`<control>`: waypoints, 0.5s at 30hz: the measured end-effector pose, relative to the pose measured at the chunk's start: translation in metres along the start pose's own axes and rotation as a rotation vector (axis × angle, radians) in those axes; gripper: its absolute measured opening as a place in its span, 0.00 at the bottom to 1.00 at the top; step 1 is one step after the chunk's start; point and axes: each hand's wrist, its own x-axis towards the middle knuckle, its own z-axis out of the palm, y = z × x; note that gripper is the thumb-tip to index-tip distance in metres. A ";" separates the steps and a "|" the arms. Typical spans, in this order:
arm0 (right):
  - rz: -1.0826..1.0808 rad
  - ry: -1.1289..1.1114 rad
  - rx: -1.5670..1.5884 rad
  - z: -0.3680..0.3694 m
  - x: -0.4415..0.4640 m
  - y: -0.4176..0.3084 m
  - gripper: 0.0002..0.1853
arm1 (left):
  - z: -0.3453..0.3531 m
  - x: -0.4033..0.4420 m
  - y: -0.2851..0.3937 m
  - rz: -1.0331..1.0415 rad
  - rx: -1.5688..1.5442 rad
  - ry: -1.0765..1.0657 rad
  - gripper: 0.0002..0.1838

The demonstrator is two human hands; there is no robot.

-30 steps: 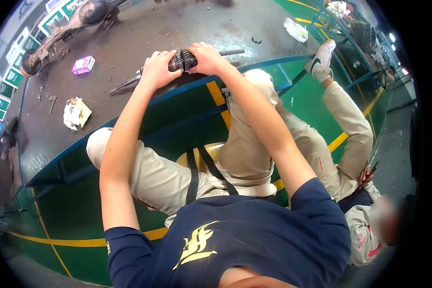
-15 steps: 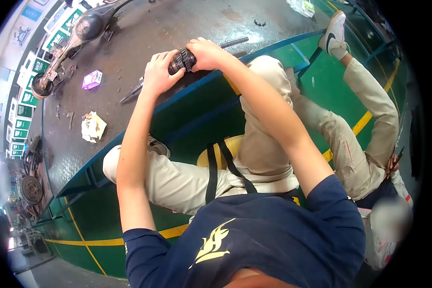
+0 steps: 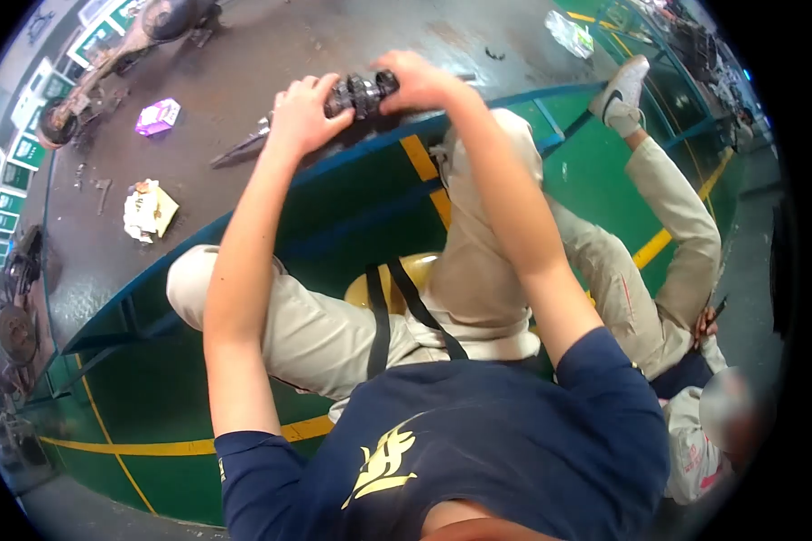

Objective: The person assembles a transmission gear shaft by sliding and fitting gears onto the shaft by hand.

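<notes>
A metal gear shaft point(image 3: 242, 151) lies along the near edge of the workbench, with dark toothed gears point(image 3: 361, 96) clustered around its middle. My left hand point(image 3: 307, 115) is wrapped around the shaft at the left end of the gears, thumb on the near side. My right hand point(image 3: 415, 83) curls around the right end, against a dark ring point(image 3: 387, 83). Part of the shaft passes hidden beneath my hands, and its thin right end shows past my right wrist.
A purple box point(image 3: 158, 117) and a crumpled yellow-white packet point(image 3: 150, 211) sit on the bench point(image 3: 262, 54). An axle-like assembly point(image 3: 108, 72) is at the far left; a plastic bag point(image 3: 568, 34) lies far right. Another person point(image 3: 686, 361) sits at my right.
My right hand has shifted right along the shaft, and more of the gears and a dark ring now show between my hands. My left hand stays on the shaft. The view has shifted slightly.
</notes>
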 end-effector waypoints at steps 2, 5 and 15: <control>0.021 0.060 0.142 -0.019 -0.002 0.013 0.44 | -0.001 0.001 0.001 0.024 -0.006 -0.011 0.34; 0.067 -0.043 0.180 -0.027 -0.004 0.012 0.41 | 0.001 0.012 0.002 0.113 0.050 0.059 0.32; 0.113 -0.045 -0.101 0.019 0.017 -0.026 0.36 | 0.000 0.035 0.002 -0.054 -0.066 -0.228 0.26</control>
